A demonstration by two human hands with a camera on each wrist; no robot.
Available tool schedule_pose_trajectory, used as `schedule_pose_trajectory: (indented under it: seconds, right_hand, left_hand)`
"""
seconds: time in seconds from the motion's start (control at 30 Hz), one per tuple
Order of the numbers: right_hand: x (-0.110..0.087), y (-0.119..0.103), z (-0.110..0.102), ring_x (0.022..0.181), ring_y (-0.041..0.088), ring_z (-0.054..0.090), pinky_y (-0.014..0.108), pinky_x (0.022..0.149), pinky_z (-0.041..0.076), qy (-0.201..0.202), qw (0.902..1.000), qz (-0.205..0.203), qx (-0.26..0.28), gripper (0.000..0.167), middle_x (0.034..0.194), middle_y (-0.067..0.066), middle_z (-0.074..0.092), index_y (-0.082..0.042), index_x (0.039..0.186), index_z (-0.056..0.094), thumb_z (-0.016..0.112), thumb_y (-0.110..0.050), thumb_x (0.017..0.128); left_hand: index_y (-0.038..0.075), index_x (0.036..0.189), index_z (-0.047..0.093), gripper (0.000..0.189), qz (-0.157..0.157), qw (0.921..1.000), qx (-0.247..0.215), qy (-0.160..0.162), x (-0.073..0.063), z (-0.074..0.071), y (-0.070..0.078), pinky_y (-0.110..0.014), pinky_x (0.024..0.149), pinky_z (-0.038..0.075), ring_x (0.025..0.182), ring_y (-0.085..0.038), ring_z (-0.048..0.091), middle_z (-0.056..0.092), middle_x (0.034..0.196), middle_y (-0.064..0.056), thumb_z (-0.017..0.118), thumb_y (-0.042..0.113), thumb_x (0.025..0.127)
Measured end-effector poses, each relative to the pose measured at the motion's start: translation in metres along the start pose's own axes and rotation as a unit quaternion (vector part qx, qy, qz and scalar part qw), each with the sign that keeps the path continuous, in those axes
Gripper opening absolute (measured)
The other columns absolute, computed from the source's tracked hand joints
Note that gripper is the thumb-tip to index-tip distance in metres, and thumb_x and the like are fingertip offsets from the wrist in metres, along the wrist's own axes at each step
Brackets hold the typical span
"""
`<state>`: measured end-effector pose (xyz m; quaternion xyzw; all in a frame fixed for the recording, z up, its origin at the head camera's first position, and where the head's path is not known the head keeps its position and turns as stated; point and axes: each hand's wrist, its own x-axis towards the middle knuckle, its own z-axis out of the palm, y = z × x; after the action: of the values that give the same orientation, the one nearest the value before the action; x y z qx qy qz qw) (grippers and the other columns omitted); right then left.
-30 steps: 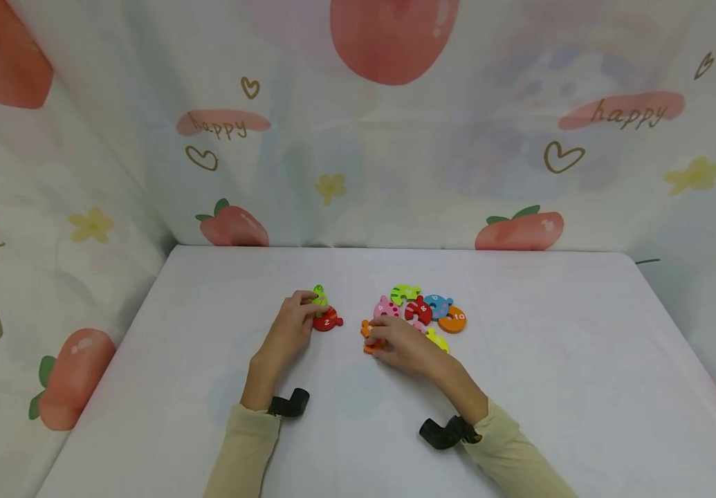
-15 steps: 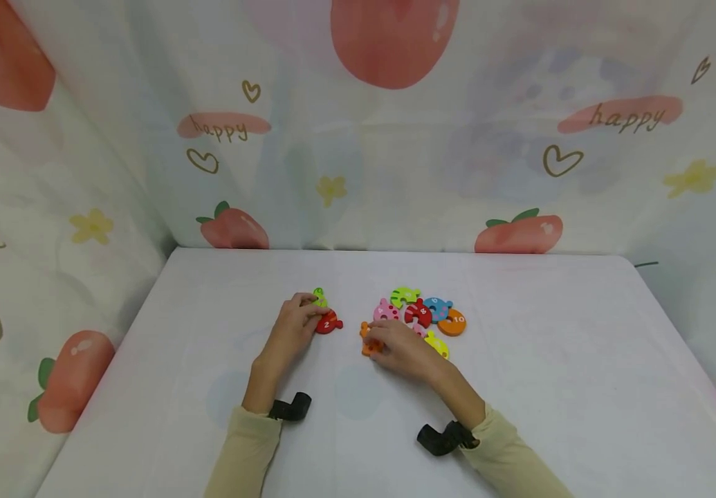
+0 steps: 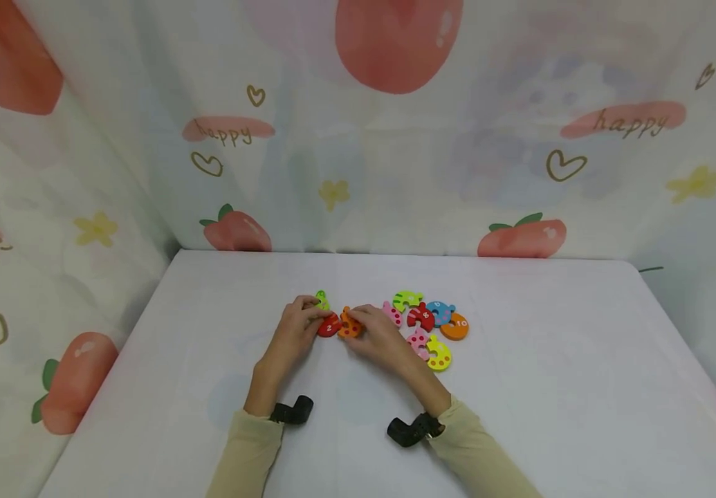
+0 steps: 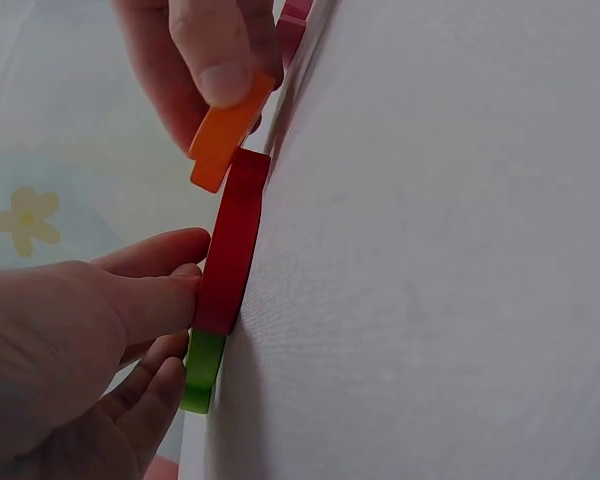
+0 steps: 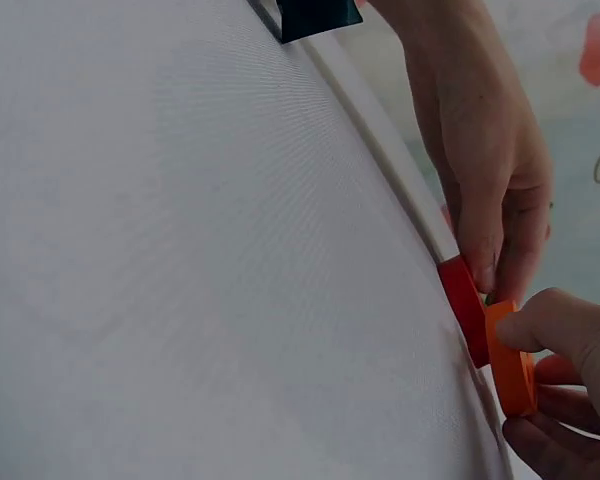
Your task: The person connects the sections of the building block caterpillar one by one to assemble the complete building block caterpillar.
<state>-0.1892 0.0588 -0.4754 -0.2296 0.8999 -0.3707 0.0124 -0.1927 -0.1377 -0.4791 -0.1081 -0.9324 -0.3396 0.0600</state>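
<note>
In the head view my right hand (image 3: pixel 385 340) pinches an orange dotted animal-shaped puzzle piece (image 3: pixel 349 324). From the right wrist view, the thumb lies on the near edge of this orange piece (image 5: pixel 513 370), tilted over the table and right beside a red piece (image 5: pixel 463 310). My left hand (image 3: pixel 290 333) holds the red animal piece marked 2 (image 3: pixel 328 326) between thumb and forefinger. A light green piece (image 3: pixel 322 298) adjoins the red one on its far side, partly covered by the left fingers. In the left wrist view, other left fingertips are close by the green piece (image 4: pixel 203 372).
Right of the hands lies a cluster of colourful pieces: pink (image 3: pixel 392 315), light green (image 3: pixel 407 300), red marked 8 (image 3: pixel 420 317), blue (image 3: pixel 441 312), orange marked 10 (image 3: pixel 455 326) and yellow (image 3: pixel 438 355). A printed curtain (image 3: pixel 395 180) hangs behind the white table (image 3: pixel 551 387).
My right hand has carried the orange dotted piece left from the cluster to the red piece, exposing the pink and yellow pieces. The left hand has stayed nearly still.
</note>
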Motion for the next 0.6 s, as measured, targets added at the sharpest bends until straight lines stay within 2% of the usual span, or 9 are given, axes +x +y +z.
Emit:
schedule_pose_trajectory:
  seconds: [0.37,0.6]
  right_hand:
    - [0.0046,-0.0069,0.0073,0.107,0.025,0.059,0.036,0.092,0.054,-0.008,0.999,0.031,-0.031,0.051,0.123,0.015,0.061,0.0,0.128,0.062,0.077,-0.021,0.083]
    - [0.0041,-0.0058,0.0084,0.112,0.025,0.057,0.037,0.094,0.053,-0.024,0.9965,0.031,-0.074,0.054,0.127,0.013,0.06,-0.004,0.131,0.06,0.075,-0.027,0.085]
  left_hand:
    - [0.011,0.106,0.076,0.02,0.02,0.9997,0.01,0.012,-0.0003,0.0006,-0.0002,-0.044,0.093,0.051,0.11,-0.033,0.054,0.06,0.123,-0.013,0.069,0.007,0.088]
    - [0.012,0.108,0.075,0.02,-0.004,0.9998,0.018,0.001,-0.0026,-0.0001,0.0061,-0.042,0.096,0.051,0.115,-0.033,0.052,0.058,0.127,-0.012,0.068,0.01,0.09]
